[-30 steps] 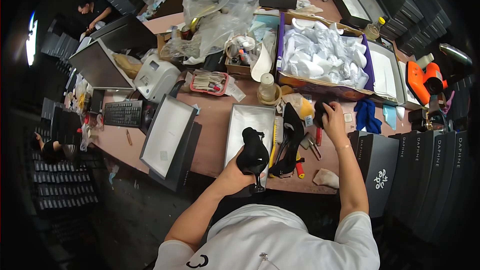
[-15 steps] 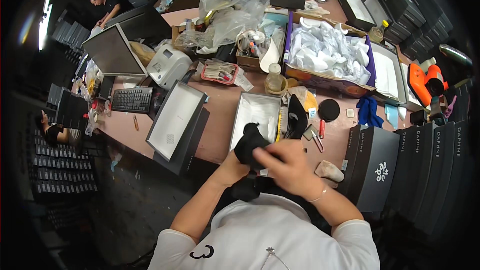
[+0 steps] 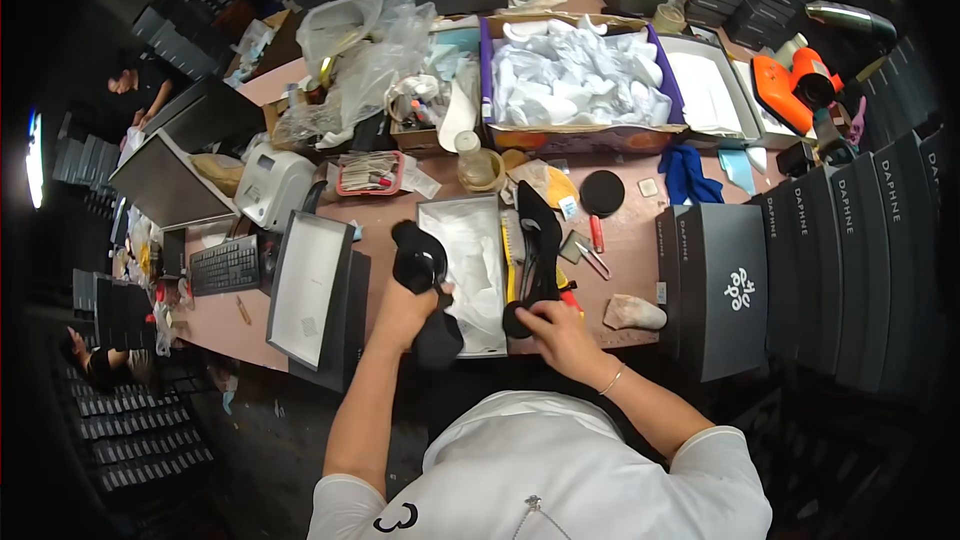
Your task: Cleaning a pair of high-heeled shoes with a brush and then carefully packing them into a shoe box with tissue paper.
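Observation:
In my left hand (image 3: 415,312) is a black shoe (image 3: 420,258), gripped around its middle and held over the left side of an open grey shoebox (image 3: 428,212) lined with white paper. My right hand (image 3: 562,338) pinches a small round black piece (image 3: 517,320) beside the box's near right corner; its kind cannot be made out. Just beyond those fingers a second black shoe (image 3: 540,235) lies on the table, next to a yellow-handled brush (image 3: 511,250). A yellow and red tool (image 3: 570,298) shows partly behind my right hand.
Left of the box a grey lid (image 3: 308,285) leans on a dark box. Closed shoeboxes (image 3: 715,290) stand at the right, by a whitish wad (image 3: 635,313). A purple carton of white paper stuffing (image 3: 575,75) sits behind. Also there: a keyboard (image 3: 225,265) and round black disc (image 3: 602,193).
My hands have parted: the left carried the shoe leftward over the box, and the right came off it, moving down beside the box. The whole view has shifted.

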Available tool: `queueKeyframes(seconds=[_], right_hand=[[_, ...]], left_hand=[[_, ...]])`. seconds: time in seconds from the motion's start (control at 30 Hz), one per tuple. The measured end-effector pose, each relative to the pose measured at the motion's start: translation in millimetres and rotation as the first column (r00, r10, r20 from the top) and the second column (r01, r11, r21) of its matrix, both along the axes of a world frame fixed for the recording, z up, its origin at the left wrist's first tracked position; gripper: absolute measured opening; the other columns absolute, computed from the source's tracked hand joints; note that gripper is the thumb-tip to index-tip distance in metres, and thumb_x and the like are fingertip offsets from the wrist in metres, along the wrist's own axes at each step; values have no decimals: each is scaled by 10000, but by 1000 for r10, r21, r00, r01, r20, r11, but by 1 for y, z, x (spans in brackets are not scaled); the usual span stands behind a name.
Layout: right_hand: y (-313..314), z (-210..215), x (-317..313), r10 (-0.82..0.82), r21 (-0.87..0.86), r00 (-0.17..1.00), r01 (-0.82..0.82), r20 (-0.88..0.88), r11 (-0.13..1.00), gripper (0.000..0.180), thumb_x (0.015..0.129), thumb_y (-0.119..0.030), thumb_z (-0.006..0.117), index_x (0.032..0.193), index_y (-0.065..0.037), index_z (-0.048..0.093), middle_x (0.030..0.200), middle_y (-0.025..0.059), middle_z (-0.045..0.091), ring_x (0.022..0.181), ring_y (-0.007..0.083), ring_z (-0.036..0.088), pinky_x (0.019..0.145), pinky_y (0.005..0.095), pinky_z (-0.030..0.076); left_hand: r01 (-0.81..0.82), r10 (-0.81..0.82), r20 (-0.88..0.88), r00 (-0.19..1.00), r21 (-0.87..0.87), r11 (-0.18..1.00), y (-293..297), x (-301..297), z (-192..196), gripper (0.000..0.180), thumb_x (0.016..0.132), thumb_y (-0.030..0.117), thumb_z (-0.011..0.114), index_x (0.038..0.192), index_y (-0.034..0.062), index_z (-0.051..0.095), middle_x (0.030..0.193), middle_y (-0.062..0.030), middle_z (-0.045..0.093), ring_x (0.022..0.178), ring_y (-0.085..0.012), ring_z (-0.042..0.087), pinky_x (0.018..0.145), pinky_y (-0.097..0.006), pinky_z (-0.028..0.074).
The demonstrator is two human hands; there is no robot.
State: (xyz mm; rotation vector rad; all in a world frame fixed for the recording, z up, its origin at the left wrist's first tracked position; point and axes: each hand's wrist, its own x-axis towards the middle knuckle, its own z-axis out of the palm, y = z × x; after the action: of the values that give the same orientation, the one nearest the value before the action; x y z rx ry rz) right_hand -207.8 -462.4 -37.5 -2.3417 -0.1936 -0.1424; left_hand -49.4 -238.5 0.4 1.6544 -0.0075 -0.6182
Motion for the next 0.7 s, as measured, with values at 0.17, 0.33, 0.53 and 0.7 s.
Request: queueKeyframes(seconds=[0.17, 0.33, 0.53, 0.7], right_hand=[[-60, -4, -21, -389, 88, 915, 399, -108, 913, 406, 781, -40, 616, 1186, -8, 607, 1057, 188, 567, 972, 355, 561, 859, 400, 449], [-77, -19, -40, -508, 121, 839, 535, -193, 836, 400, 803, -63, 623, 1197, -3, 597, 1070, 196, 565, 995, 360, 568, 877, 386, 452], [-105, -39, 8, -644, 123, 763, 645, -52, 754, 405, 841, -89, 611, 1235, -6, 563, 1104, 189, 556, 1003, 363, 566, 889, 381, 453], [-150, -61, 90, -655, -243, 739, 672, 158, 700, 356, 832, -135, 617, 1186, -100, 622, 1171, 150, 547, 1098, 309, 504, 894, 434, 397]], left_hand=[[112, -279, 226, 933, 553, 825, -28, 34, -35, 834, 746, 261, 748, 1407, 2, 310, 1057, -238, 608, 1019, -397, 593, 856, -445, 479], [81, -656, 441, 613, 790, 607, -43, 3, -22, 594, 829, 314, 695, 1283, -20, 506, 1193, -214, 547, 1117, -373, 512, 907, -429, 460], [356, -511, 218, 832, 497, 791, -125, -54, -103, 884, 829, 378, 675, 1394, -136, 230, 1402, -346, 340, 1314, -419, 367, 1086, -415, 321], [350, -474, 95, 876, 552, 757, -148, -46, -145, 840, 764, 330, 704, 1363, -105, 306, 1294, -285, 467, 1209, -369, 472, 1029, -395, 376]])
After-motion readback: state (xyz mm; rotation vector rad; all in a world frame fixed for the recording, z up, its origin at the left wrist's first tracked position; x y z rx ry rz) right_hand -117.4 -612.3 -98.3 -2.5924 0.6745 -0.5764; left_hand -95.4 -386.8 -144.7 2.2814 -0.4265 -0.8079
